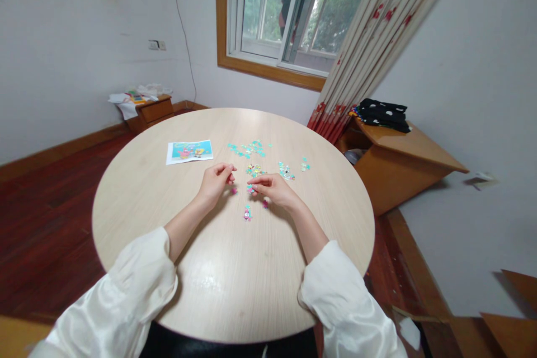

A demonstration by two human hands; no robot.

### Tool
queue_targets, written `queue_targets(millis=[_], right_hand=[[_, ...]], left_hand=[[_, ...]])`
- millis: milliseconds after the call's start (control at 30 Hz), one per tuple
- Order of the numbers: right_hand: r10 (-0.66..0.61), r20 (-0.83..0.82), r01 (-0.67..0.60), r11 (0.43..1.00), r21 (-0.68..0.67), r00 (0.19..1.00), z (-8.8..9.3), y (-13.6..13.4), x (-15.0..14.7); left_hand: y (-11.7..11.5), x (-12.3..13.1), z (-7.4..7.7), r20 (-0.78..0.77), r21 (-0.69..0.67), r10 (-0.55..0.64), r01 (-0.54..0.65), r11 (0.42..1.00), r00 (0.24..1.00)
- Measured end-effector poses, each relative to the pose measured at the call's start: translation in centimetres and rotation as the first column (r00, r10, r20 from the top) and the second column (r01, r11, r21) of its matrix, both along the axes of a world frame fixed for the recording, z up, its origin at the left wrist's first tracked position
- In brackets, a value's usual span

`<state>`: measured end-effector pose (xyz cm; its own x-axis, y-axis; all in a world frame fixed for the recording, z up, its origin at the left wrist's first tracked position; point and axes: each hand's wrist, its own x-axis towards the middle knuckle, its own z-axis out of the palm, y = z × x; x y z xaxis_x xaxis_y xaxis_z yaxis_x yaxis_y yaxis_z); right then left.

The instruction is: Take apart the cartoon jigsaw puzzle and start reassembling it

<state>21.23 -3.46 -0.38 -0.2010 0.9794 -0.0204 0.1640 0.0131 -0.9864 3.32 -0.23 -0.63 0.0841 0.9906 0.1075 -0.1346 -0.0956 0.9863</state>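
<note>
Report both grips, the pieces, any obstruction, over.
Left grip over table, fingers curled, hold unclear. Right grip among small colored pieces, hold unclear. Pieces scattered in several groups. Right grip's fingers partly hide some.

The one camera is worn on the head and looks forward and down, from above the near edge of a round table of pale wood (235,279). White shiny sleeves (130,274) enter from both lower corners, nearest to the camera; the bare left hand (215,183) and the bare right hand (276,188) are farther, around the middle of the view. The view is wide: it takes in nearly the whole table and, at its top, reaches a white-framed sliding window (262,11) beyond the far edge.
</note>
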Motion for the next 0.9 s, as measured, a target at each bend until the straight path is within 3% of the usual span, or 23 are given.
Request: queue_targets(millis=[900], right_hand=[[-0.023,0.016,0.023,1.0,0.021,1.0,-0.31,0.2,-0.17]], left_hand=[[-0.16,0.0,0.1,-0.023,-0.018,-0.017,0.016,1.0,1.0]])
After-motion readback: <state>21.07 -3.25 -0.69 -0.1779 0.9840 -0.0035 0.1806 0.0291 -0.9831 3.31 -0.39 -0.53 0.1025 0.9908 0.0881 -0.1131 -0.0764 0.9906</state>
